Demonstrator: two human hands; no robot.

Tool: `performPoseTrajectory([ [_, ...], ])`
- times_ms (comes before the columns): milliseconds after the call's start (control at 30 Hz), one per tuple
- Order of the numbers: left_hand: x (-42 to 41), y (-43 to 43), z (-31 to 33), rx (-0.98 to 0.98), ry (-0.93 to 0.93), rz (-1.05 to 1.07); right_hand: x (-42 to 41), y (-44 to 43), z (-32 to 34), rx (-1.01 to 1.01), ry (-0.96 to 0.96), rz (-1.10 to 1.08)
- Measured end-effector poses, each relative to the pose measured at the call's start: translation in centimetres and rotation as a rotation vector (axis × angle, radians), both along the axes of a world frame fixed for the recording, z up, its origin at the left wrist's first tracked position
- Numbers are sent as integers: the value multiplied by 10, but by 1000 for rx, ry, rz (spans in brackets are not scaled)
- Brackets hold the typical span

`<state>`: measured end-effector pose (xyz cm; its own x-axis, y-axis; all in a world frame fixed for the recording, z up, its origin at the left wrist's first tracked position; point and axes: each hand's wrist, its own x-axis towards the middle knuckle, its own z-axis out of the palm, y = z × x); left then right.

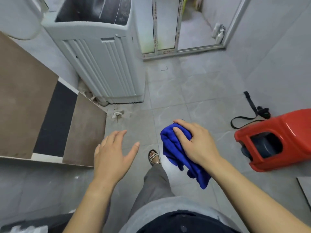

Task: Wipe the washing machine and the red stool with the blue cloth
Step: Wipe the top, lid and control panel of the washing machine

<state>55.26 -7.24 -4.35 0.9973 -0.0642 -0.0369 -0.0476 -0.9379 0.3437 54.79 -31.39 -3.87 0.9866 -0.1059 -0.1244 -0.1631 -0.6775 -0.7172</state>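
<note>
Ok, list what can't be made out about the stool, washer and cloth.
Head view:
Red stool: right side cut off by the frame edge; the dark thing inside its opening is too dim to identify.
Washing machine: top cut off by the upper edge, blurred.
Blue cloth: upper part hidden under the right hand.

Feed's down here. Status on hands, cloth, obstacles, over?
Right hand grips cloth; left hand open, empty. Cloth touches neither washer nor stool. Black strap on floor beside stool.
</note>
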Motion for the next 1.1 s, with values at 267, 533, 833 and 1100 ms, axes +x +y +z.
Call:
performPoseTrajectory([
  [267,216,-38,22,-44,-74,-111,181,-21,24,-37,-55,-37],
  [533,371,-64,29,-45,-47,-114,331,-47,26,-20,-64,-71],
  [833,555,-85,18,-21,-59,128,564,-86,20,38,-72,140],
  [1100,658,-93,43,-68,-126,458,746,-65,40,-10,-132,517],
])
